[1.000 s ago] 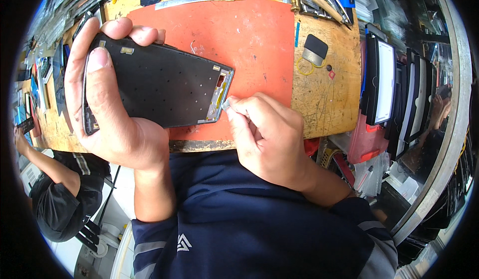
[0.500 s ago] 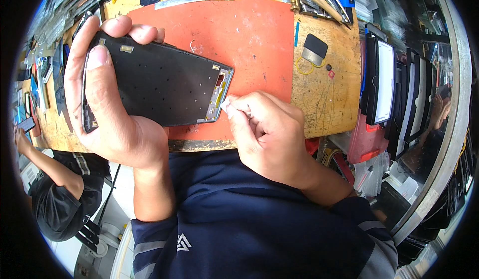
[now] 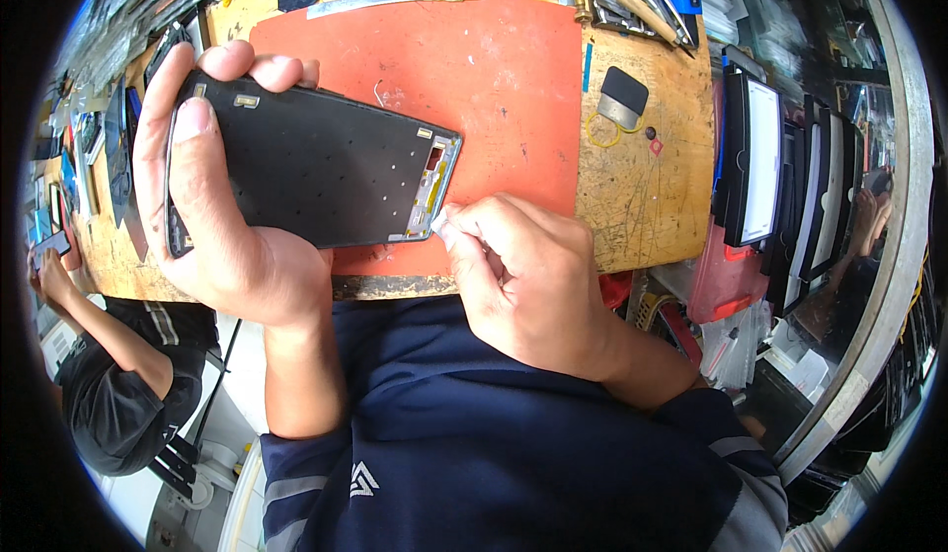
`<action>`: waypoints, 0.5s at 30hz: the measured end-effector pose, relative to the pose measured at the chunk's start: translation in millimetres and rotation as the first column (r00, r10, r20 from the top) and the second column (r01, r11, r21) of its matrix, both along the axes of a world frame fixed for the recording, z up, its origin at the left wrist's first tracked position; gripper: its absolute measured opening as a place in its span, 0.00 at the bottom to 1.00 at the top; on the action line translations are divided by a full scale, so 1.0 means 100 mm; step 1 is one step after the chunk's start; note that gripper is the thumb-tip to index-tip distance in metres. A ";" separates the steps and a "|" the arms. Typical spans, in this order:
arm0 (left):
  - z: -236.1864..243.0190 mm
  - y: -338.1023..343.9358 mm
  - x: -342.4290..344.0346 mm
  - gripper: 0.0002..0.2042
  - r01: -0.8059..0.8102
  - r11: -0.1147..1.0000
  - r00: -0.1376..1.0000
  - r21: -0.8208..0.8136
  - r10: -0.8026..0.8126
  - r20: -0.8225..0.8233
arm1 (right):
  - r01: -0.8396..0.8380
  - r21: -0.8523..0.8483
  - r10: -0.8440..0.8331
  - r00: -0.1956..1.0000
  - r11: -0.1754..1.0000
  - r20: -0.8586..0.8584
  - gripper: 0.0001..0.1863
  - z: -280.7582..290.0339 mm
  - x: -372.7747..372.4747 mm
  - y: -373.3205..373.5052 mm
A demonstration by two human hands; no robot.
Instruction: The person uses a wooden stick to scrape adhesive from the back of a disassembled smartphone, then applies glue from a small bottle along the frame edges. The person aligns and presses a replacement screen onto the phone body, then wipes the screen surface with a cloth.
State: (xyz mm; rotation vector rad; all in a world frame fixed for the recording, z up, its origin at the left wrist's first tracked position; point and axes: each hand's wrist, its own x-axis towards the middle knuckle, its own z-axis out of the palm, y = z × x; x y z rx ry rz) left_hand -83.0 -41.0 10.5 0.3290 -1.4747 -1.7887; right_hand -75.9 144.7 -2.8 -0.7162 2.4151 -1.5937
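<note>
My left hand (image 3: 222,187) is wrapped round a black phone frame (image 3: 316,172), thumb across its flat face and fingers behind the far edge. The frame is tilted above an orange work mat (image 3: 513,88). Small holes dot its face, and its right end shows metal and yellow strips. At the lower corner of that end is my right hand (image 3: 533,285), closed in a pinch. A small whitish piece (image 3: 440,220) shows at its thumb and fingertip, against the frame's edge. What kind of piece it is I cannot tell.
Tweezers and other slim tools (image 3: 642,4) lie at the back right of the wooden bench (image 3: 652,197). A dark flat piece with a yellow band (image 3: 622,98) rests right of the mat. Boxes (image 3: 755,157) stand along the right. At the left, a person (image 3: 114,384) holds a phone.
My right hand has slid slightly down and left along the frame's end, still pinching. The left hand and the frame have shifted very little. The person at the left has moved their arms.
</note>
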 end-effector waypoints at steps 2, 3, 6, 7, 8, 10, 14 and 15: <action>-0.01 0.00 -0.02 0.19 -0.012 0.999 0.998 0.041 0.014 -0.067 | -0.027 0.030 0.026 0.999 0.999 0.021 0.04 0.00 0.00 0.01; -0.01 -0.01 -0.02 0.19 -0.032 0.999 0.999 0.015 0.032 -0.038 | -0.010 0.009 0.010 1.000 1.000 0.023 0.04 0.00 0.00 0.00; -0.01 -0.02 -0.03 0.19 -0.036 0.999 0.999 0.000 0.036 -0.016 | 0.028 -0.037 -0.027 1.000 0.999 0.012 0.04 -0.02 0.00 -0.02; -0.01 -0.03 -0.03 0.19 -0.028 1.000 0.999 0.008 0.028 -0.021 | 0.034 -0.042 -0.034 0.999 0.999 -0.004 0.04 -0.02 0.00 -0.02; -0.01 -0.03 -0.03 0.19 -0.020 1.000 0.999 0.016 0.020 -0.026 | 0.040 -0.047 -0.041 0.999 0.998 -0.021 0.05 -0.02 -0.01 -0.02; -0.02 -0.03 -0.03 0.19 -0.032 0.999 0.999 0.018 0.032 -0.014 | 0.031 -0.045 -0.033 0.999 0.998 -0.028 0.05 -0.02 -0.01 -0.02; -0.03 -0.04 -0.03 0.19 -0.026 0.999 0.999 0.038 0.027 -0.024 | 0.013 -0.016 -0.013 1.000 1.000 -0.024 0.05 0.00 -0.01 -0.01; -0.04 -0.04 -0.02 0.19 -0.023 0.999 0.999 0.040 0.024 -0.027 | 0.010 -0.024 -0.010 1.000 1.000 -0.023 0.05 0.00 -0.01 -0.01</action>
